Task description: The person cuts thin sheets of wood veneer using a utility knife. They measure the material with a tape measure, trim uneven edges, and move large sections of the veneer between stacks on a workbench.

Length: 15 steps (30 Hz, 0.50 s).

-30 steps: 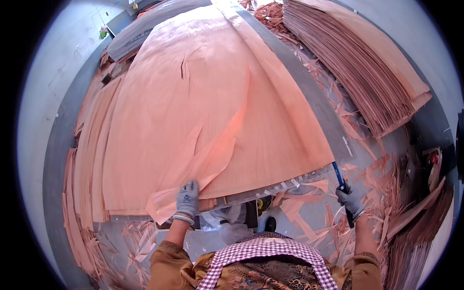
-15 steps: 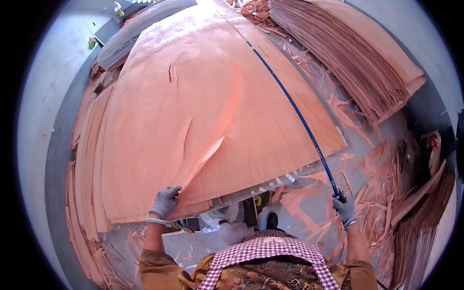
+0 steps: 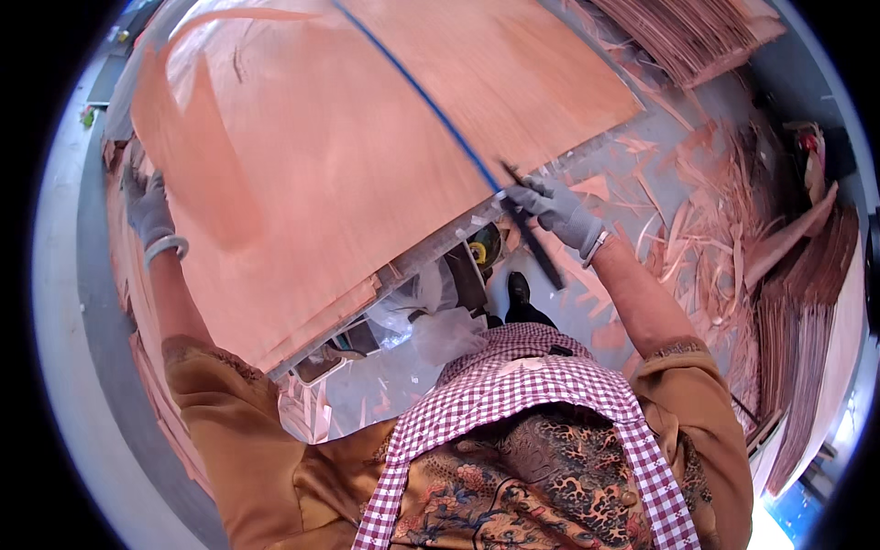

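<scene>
My left hand (image 3: 149,209), in a grey glove, is raised at the left edge of a large pinkish wood veneer sheet (image 3: 339,137). Its fingers close at the edge of a torn veneer strip (image 3: 188,137), which curls above the sheet and is smeared by motion. My right hand (image 3: 561,213), gloved too, grips a long blue rod (image 3: 417,92) near its black handle (image 3: 532,240). The rod slants across the sheet toward the far left. A thin dark piece (image 3: 510,172) sticks out by the right fingers; its kind is unclear.
Stacked veneer (image 3: 687,37) stands at the far right, with another stack (image 3: 797,339) nearer on the right. Veneer scraps (image 3: 687,220) litter the floor there. Below the sheet's near edge are clear plastic bags (image 3: 445,335) and a yellow round thing (image 3: 478,252).
My left hand has swung up and left with the veneer strip, lifting it off the sheet. My right hand has moved inward and up with the rod. The view has tilted down.
</scene>
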Available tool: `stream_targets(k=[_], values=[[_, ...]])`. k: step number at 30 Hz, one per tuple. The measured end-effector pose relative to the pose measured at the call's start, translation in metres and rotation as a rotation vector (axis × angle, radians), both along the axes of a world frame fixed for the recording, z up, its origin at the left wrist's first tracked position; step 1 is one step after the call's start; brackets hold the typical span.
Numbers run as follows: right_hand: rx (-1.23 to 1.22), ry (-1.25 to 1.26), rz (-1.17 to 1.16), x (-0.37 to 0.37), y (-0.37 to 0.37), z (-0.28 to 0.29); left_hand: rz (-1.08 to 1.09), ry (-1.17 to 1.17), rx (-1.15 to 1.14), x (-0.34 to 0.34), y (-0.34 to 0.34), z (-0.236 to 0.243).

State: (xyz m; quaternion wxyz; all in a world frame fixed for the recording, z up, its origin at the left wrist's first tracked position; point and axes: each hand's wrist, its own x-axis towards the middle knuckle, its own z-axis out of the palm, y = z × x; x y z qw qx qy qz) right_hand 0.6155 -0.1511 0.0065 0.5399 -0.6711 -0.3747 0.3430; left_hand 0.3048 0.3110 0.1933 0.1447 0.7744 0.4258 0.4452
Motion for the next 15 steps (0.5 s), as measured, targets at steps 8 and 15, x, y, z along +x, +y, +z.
stream_targets(k=[8,15], values=[[-0.030,-0.172,-0.069,0.027,-0.055,-0.054,-0.654,0.348,-0.022,0.053,-0.139,-0.113],[-0.199,0.136,-0.050,0.050,-0.033,-0.060,-0.781,0.530,-0.417,0.089,-0.265,-0.129]])
